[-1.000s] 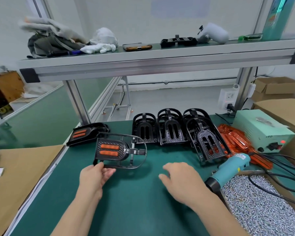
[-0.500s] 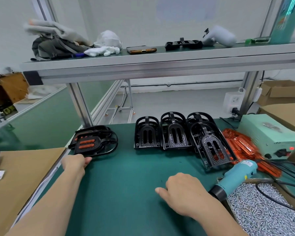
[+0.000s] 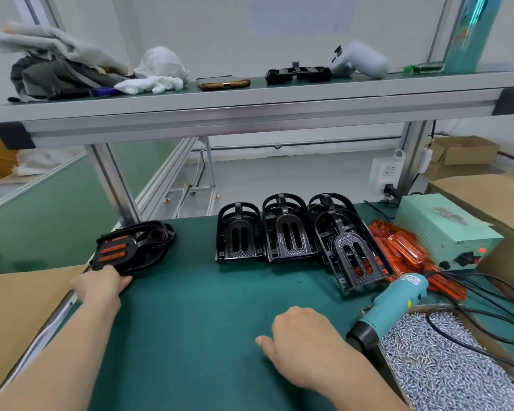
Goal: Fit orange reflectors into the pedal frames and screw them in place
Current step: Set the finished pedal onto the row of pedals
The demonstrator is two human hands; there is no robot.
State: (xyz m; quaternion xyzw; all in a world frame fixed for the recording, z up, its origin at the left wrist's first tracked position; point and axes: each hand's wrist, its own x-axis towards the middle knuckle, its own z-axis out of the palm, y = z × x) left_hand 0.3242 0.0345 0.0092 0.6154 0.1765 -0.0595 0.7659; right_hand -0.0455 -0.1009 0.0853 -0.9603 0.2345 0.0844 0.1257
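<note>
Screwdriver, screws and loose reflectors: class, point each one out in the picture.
Screwdriver [image 3: 395, 304]: head view, teal body.
Screws [image 3: 445, 372]: head view, middle of the pile.
Loose reflectors [image 3: 401, 247]: head view, top of the orange heap.

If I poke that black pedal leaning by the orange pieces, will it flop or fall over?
Probably it would slide or drop flat: the leaning pedal frame sits tilted, propped on the frame behind it. It looks like stiff moulded plastic, so likely no flopping. Being mostly open bars, it's probably light.
</note>
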